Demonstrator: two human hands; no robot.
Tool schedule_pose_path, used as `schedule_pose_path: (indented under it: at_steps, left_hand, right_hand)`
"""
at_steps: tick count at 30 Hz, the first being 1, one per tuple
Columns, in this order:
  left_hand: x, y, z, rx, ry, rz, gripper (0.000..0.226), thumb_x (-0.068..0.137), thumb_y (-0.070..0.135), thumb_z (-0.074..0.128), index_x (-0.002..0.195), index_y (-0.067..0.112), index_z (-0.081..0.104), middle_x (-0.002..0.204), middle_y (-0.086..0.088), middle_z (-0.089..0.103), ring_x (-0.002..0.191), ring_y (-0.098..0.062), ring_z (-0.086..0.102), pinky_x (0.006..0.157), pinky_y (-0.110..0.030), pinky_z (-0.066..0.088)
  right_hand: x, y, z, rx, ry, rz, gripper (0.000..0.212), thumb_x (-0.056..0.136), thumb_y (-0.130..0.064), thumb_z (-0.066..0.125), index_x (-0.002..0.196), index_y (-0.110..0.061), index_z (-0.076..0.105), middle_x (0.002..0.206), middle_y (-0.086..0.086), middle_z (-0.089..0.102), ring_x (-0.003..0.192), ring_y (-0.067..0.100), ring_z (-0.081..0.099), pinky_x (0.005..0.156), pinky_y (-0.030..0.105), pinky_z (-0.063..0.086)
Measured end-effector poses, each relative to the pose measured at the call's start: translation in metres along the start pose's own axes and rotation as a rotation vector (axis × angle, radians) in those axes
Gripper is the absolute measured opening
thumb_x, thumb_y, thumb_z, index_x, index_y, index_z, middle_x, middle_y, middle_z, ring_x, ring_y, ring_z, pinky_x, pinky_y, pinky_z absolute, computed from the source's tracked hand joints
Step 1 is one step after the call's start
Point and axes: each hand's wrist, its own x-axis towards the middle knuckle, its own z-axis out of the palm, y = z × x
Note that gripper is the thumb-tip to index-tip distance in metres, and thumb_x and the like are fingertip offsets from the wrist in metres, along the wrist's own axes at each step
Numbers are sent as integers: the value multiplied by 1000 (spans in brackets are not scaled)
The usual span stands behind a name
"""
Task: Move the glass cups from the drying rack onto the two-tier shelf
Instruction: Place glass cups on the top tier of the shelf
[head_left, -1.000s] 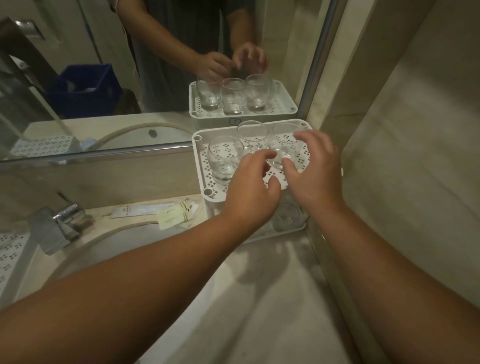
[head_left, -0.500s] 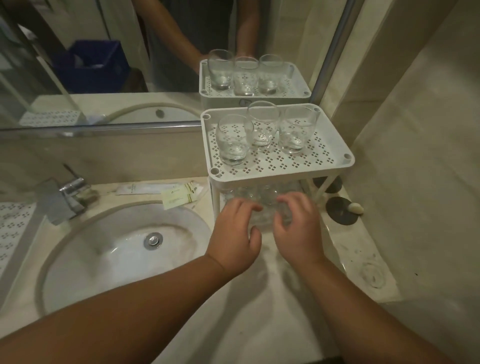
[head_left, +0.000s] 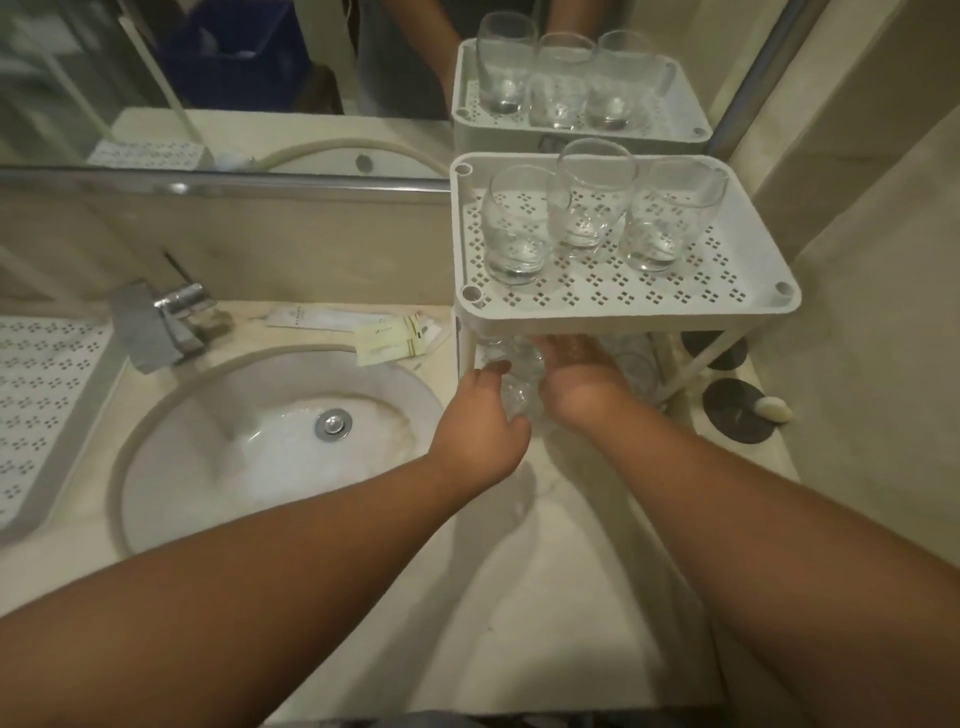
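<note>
Three glass cups standing upright along back edge of two-tier shelf top tier; that part looking done. Left hand and right hand reaching under top tier, both seeming to be cupping one glass at lower tier's front left; exact grip hard telling. More glass blurring at lower tier's right. Drying rack at counter's left edge, showing no cups.

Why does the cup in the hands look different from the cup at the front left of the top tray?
The held cup is down at the lower tier, between both hands, partly hidden; the top-tray cup stands free and in full view. The held cup looks tilted; the top-tray cup is upright. The left hand and right hand touch only the held cup. Both are clear glass.
</note>
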Motion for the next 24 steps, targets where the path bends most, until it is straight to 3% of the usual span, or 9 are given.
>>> schedule_pose_path:
  at_steps: [4,7,11,16,18,22,24]
  left_hand:
    - [4,0,6,-51,-42,-21,73,88,22,56,155,22,27,155,-5,36,118,-26,59,101,-32,46]
    - [10,-2,9,-75,-47,-54,75,89,23,57,157,21,24,156,-8,35,132,-26,49,104,-32,42]
    - [18,-5,12,-101,-34,-73,75,90,22,58,157,19,24,157,-8,35,142,-24,38,107,-29,36]
    - [23,-7,19,-152,-9,-94,73,90,22,58,156,20,26,155,-8,38,140,-24,40,100,-22,33]
    - [25,-8,20,-162,-17,-102,73,90,23,59,156,21,26,154,-8,39,139,-25,42,102,-26,36]
    - [26,-11,21,-169,-27,-123,72,91,24,59,155,21,27,153,-9,40,136,-27,46,102,-31,40]
    - [26,-13,22,-173,-31,-128,71,91,24,58,155,21,28,152,-9,41,133,-28,49,100,-31,42]
  right_hand:
    - [19,-2,2,-23,72,-8,43,100,-24,40,142,-24,42,149,7,41,133,27,43,104,36,37]
    - [28,-1,9,-40,63,-103,40,101,-23,36,141,-18,43,149,7,41,134,25,40,108,34,30]
    - [38,1,19,7,60,-174,39,102,-30,36,139,-21,47,145,6,47,132,27,43,102,32,33]
    - [53,14,29,-17,-49,-130,38,102,-30,36,137,-20,47,144,6,48,130,28,45,105,35,34]
    - [57,18,33,-69,-122,-83,38,100,-27,41,135,-13,50,138,13,52,126,33,48,105,44,37]
    - [63,15,37,52,109,-209,32,101,-37,43,128,-24,55,128,-2,54,121,19,49,98,27,29]
    - [63,17,39,-40,60,-263,38,100,-23,43,137,-19,50,138,7,52,128,28,46,106,34,32]
